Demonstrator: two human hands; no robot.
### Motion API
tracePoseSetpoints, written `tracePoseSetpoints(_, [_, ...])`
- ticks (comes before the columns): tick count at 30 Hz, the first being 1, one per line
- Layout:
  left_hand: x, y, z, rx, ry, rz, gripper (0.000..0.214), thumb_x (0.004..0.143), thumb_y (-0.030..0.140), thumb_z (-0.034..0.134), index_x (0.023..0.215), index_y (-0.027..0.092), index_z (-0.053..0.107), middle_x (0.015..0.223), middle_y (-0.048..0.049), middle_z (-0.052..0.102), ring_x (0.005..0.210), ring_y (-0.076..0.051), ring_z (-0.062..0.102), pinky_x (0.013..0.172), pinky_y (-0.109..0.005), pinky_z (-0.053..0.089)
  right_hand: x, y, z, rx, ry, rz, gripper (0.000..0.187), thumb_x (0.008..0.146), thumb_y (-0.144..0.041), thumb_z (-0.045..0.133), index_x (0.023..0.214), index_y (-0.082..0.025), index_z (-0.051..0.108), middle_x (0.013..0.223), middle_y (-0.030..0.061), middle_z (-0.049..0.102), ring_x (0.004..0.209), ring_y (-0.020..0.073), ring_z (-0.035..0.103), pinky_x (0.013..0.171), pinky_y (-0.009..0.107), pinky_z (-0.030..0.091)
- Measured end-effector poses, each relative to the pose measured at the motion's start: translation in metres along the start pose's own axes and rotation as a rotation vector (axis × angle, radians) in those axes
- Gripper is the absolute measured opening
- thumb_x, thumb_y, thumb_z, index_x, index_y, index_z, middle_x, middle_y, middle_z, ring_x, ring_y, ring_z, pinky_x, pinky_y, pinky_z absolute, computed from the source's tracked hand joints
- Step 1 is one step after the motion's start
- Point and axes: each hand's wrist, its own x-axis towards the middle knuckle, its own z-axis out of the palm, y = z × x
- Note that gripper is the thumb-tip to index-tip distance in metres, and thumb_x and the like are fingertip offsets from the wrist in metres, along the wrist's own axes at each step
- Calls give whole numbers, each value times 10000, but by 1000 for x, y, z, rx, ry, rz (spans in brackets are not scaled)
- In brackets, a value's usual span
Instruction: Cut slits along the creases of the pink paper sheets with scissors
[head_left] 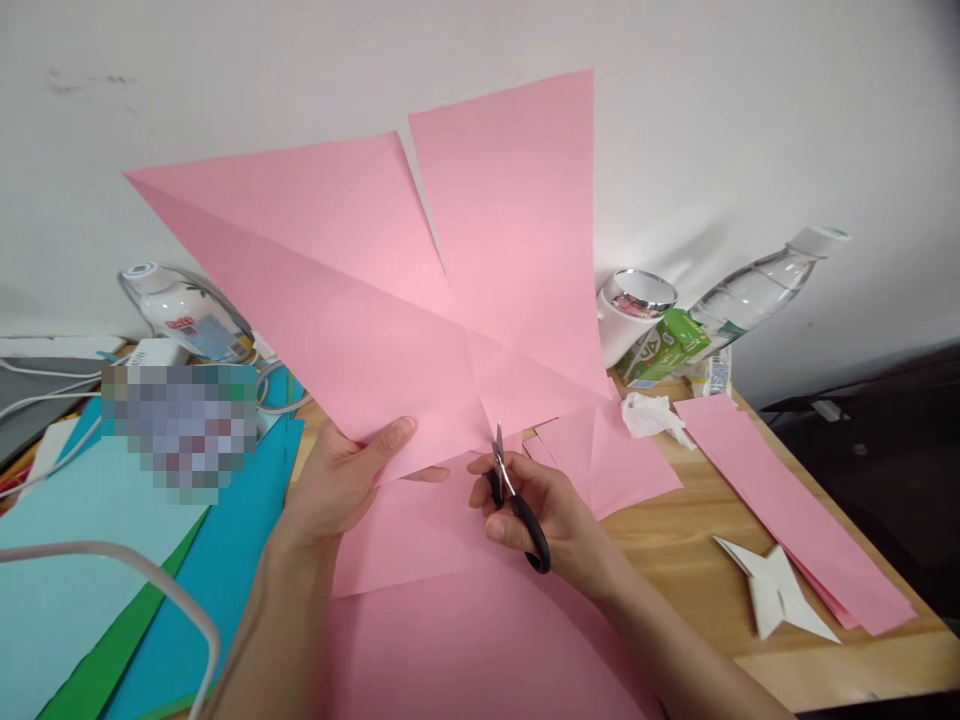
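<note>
A large sheet of pink paper (330, 270) is held up, tilted, with a long slit running down from its top edge and a crease across it. My left hand (345, 480) pinches its lower left edge, thumb on the near face. In my right hand (551, 520) is a pair of scissors (517, 500) with black handles, blades pointing up at the sheet's lower edge. From here I cannot tell whether the blades are closed on the paper. More pink paper (465, 640) lies below my hands.
Pink strips (787, 510) and a white folded paper star (776, 595) lie on the wooden table (675, 540) at right. Behind them stand a mug (630, 310), a green carton (664, 350) and a clear bottle (765, 285). Coloured sheets (225, 570) and cables (150, 570) cover the left.
</note>
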Motion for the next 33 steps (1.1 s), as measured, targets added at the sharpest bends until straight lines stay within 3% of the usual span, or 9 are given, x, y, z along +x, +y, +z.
tracePoseSetpoints(7, [0,0,-3,30,-22,-8,426,721,292,676,1117,173,574,931,-55,698,848,-268,668,578,-355,601,0,0,2,-2,11,12,402,721,-371,714,1046,-195,556,843,26,572,693,120,527,666,257,451])
tracePoseSetpoints(26, [-1,-1,-4,30,-26,20,310,743,273,663,1029,165,616,901,-41,694,840,-248,667,582,-342,606,-1,-3,2,-12,19,-1,384,714,-341,719,1032,-194,563,832,25,578,686,122,524,670,265,449])
tracePoseSetpoints(33, [0,-3,-3,12,-26,60,364,739,265,664,1072,133,599,896,-47,692,813,-223,666,572,-330,603,0,-2,1,-3,13,12,357,722,-301,714,1021,-186,557,839,19,573,698,110,512,681,246,435])
